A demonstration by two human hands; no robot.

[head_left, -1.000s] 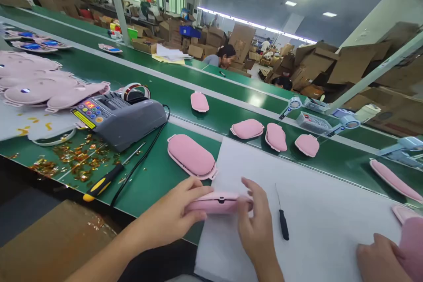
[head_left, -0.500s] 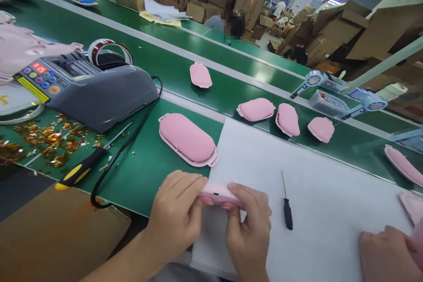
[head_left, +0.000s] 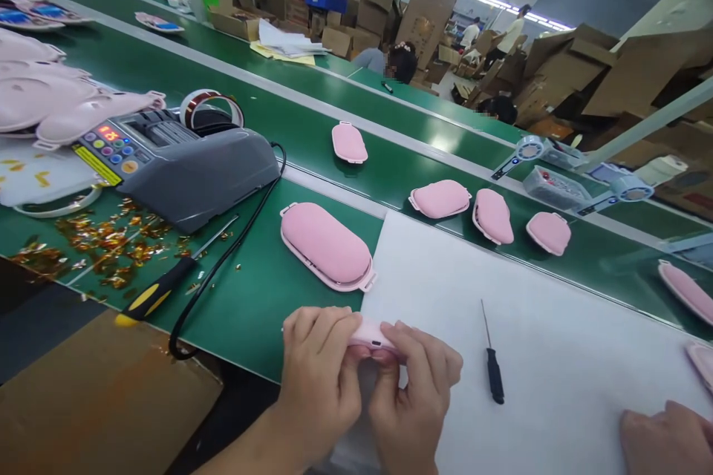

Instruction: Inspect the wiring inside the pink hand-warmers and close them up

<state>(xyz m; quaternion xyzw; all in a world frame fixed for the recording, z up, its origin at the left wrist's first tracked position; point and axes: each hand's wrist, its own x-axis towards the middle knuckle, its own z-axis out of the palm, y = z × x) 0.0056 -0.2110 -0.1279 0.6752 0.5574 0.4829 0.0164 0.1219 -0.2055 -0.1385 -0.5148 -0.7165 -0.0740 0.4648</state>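
Observation:
Low in the middle of the head view, a pink case [head_left: 370, 335] with a small dark slot faces me edge-on. My left hand [head_left: 320, 375] grips its left end and my right hand [head_left: 415, 386] its right end, thumbs below and fingers on top. Just beyond my hands, a larger pink case [head_left: 327, 243] lies on the green table [head_left: 245, 312]. To the right, a thin black screwdriver [head_left: 493, 375] rests on the white sheet [head_left: 546, 334].
On the left stand a grey tape dispenser [head_left: 206, 171], a black cable [head_left: 223, 256], a yellow-black screwdriver [head_left: 159, 293] and amber film scraps [head_left: 111, 245]. More pink cases [head_left: 440, 199] lie on the belt beyond. Another person's hand [head_left: 665, 438] is at the lower right.
The view has shifted, so most things appear lower and further right. Both my hands still hold the pink case, now closer together. The other person's pink piece at the right has left view.

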